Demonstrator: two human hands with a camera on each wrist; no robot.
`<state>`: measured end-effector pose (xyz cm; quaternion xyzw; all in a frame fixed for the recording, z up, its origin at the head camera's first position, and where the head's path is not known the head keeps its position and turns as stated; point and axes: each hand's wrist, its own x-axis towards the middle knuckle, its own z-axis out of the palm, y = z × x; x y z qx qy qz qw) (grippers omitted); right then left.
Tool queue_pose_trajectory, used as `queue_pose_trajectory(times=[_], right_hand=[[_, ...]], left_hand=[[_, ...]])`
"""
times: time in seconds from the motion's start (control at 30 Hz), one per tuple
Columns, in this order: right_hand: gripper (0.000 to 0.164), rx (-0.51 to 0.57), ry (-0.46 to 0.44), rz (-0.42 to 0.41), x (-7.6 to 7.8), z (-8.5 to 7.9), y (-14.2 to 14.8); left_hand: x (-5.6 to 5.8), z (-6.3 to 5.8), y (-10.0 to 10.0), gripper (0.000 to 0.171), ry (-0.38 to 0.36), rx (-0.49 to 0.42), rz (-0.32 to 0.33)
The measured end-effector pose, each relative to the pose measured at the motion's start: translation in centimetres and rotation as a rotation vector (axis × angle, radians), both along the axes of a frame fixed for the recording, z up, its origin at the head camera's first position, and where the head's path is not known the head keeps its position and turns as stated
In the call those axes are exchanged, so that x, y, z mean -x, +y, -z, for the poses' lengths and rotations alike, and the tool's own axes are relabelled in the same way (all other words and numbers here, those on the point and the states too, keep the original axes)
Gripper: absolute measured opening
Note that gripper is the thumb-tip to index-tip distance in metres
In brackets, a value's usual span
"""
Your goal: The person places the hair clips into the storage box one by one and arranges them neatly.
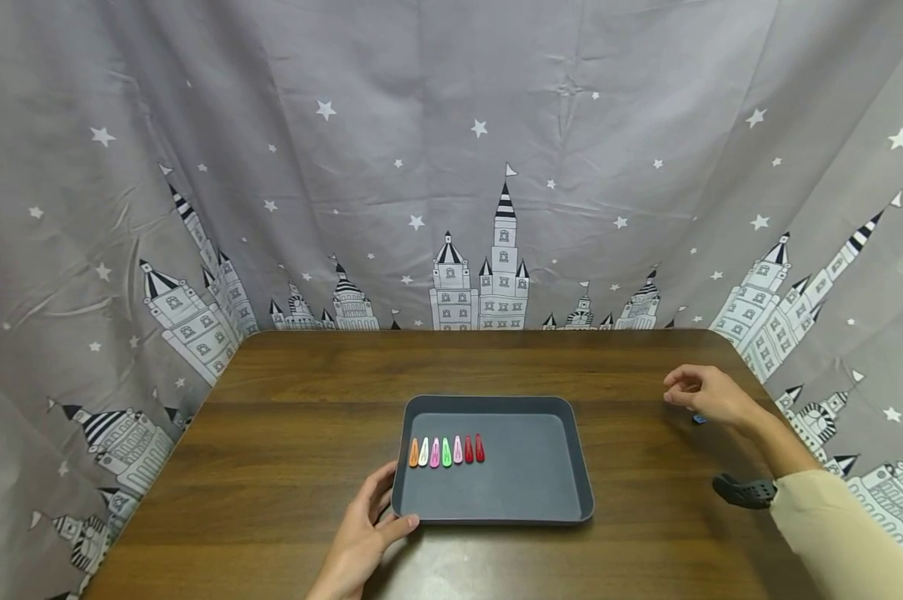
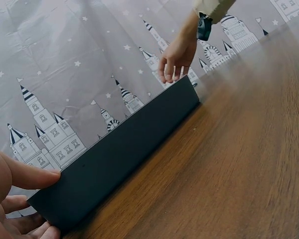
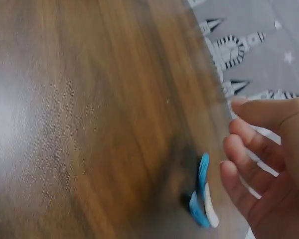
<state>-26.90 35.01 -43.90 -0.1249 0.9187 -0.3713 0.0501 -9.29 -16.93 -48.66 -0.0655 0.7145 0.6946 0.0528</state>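
Note:
A dark grey tray [image 1: 530,467] lies on the wooden table, and a row of several snap hair clips [image 1: 446,451] stands along its left half: orange, white, pinks, green and red. My left hand [image 1: 365,521] grips the tray's near left corner, thumb on the front rim and fingers along the left side. On the far right, my right hand [image 1: 710,395] hovers with loosely bent fingers and holds nothing. Below it, in the right wrist view, two blue hair clips [image 3: 203,172] and a white hair clip [image 3: 211,206] lie close together on the table; the head view mostly hides them.
The brown table [image 1: 286,417] extends around the tray on all sides. A grey curtain [image 1: 346,167] printed with castles and stars hangs behind and beside it. A black strap device [image 1: 747,492] sits on my right wrist.

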Motion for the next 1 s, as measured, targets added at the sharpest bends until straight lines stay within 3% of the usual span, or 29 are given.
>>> queue_pose_trajectory(times=[0.13, 0.3, 0.57, 1.0], right_hand=[[0.031, -0.030, 0.025, 0.074, -0.4, 0.7, 1.6], [0.024, -0.109, 0.085, 0.124, -1.3, 1.8, 3.8], [0.017, -0.149, 0.074, 0.141, -2.2, 3.5, 5.2], [0.008, -0.192, 0.097, 0.104, -1.7, 4.5, 5.5]], left_hand=[[0.1, 0.0, 0.0, 0.081, 0.004, 0.001, 0.001], [0.1, 0.1, 0.1, 0.081, 0.001, 0.002, 0.006], [0.1, 0.3, 0.0, 0.082, 0.019, 0.011, 0.007], [0.1, 0.4, 0.0, 0.082, 0.029, 0.010, 0.006]])
